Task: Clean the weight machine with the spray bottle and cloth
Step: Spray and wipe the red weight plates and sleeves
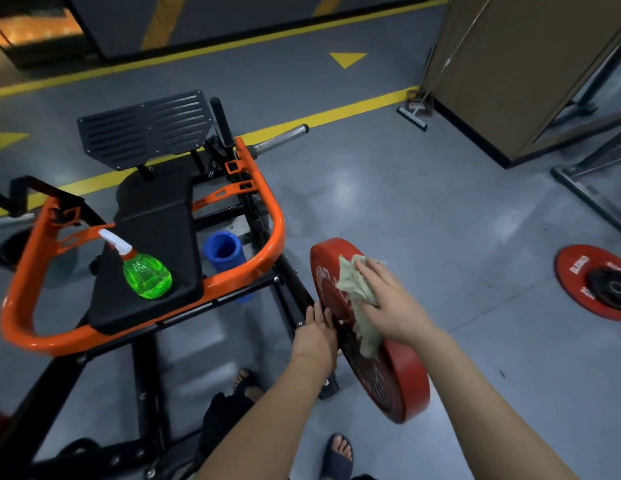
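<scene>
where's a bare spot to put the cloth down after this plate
The black seat pad is bare beyond the spray bottle. The grey floor between the upright red plate and the flat red plate is open. Crowded: the gap by the left hand, among frame bars.

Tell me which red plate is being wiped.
The upright red plate on the machine, where the right hand presses the cloth; the other red plate lies flat on the floor.

We see the weight machine (271, 202), a black frame with an orange bar, carrying 1 upright red plate (406, 375). The green spray bottle (147, 277) stands on its black pad (156, 223). The crumpled pale cloth (350, 285) lies against the plate's face.
</scene>
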### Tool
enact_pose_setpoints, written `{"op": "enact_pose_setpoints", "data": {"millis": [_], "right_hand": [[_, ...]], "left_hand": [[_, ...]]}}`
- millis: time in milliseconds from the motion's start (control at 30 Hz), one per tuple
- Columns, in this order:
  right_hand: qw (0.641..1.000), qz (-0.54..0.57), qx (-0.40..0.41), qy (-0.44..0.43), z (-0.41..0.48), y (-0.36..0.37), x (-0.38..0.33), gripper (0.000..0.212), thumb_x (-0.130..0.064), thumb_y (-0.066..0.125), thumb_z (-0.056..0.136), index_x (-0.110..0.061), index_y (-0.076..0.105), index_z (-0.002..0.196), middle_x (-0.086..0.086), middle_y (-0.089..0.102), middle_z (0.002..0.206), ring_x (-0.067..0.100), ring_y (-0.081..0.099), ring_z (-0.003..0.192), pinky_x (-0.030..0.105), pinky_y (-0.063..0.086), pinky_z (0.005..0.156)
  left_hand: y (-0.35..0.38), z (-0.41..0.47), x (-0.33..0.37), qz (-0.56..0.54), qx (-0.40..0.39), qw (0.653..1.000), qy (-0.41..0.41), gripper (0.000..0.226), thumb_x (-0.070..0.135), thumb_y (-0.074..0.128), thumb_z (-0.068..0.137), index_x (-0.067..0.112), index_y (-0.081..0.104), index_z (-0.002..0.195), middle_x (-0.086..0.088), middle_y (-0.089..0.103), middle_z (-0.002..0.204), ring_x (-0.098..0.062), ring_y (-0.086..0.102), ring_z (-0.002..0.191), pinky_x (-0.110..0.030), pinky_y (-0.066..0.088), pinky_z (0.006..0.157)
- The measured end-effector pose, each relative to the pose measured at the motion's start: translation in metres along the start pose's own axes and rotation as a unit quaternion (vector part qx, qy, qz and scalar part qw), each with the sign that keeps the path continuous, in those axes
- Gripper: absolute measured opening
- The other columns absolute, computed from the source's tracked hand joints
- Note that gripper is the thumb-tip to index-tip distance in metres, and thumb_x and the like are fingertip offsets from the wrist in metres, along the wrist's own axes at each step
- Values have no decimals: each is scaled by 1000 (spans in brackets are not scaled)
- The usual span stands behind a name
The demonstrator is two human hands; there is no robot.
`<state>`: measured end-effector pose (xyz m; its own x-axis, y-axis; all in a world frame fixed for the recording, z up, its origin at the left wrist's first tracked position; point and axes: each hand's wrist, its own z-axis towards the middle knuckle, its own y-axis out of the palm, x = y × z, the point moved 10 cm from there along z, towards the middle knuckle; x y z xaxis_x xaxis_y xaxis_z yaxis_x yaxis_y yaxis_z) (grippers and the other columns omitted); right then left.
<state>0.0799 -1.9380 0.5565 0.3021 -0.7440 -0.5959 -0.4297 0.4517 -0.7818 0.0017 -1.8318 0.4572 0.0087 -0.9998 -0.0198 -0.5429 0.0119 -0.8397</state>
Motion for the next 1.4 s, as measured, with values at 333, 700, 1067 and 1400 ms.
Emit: {"op": "enact_pose_setpoints", "data": {"millis": [333, 700, 1067, 1400], "right_hand": [[986, 24, 163, 29, -13, -1, -11, 65, -33, 67, 91, -26, 44, 152, -3, 45, 151, 21, 40, 139, 40, 44, 110], [984, 36, 113, 135, -104, 3, 38, 76, -48, 66, 90, -53, 26, 154, -29, 23, 160, 9, 44, 139, 33, 50, 93], [967, 43, 203, 151, -66, 7, 32, 72, -42, 71, 90, -10, 42, 148, 13, 39, 151, 34, 38, 138, 47, 37, 113], [972, -89, 168, 140, 57, -5, -18, 48, -55, 53, 96, -19, 57, 128, 7, 51, 127, 34, 49, 118, 45, 51, 84]], "left_hand": [[6, 0, 5, 34, -28, 999, 9, 85, 26, 50, 100, 0, -5, 159, -26, -6, 166, -43, -4, 155, -46, 36, 117], [-21, -7, 0, 1, -7, 1000, -1, 78, 14, 61, 94, 2, 19, 159, -20, 15, 165, -34, 21, 151, -43, 45, 110], [-19, -5, 1, -26, 12, 1000, 10, 81, 9, 63, 93, -1, 17, 158, -25, 9, 166, -37, 17, 153, -44, 47, 107], [-7, 1, -2, 13, -5, 999, 31, 72, 31, 48, 107, 4, 8, 161, -22, -6, 168, -37, 4, 156, -45, 47, 101]]}}
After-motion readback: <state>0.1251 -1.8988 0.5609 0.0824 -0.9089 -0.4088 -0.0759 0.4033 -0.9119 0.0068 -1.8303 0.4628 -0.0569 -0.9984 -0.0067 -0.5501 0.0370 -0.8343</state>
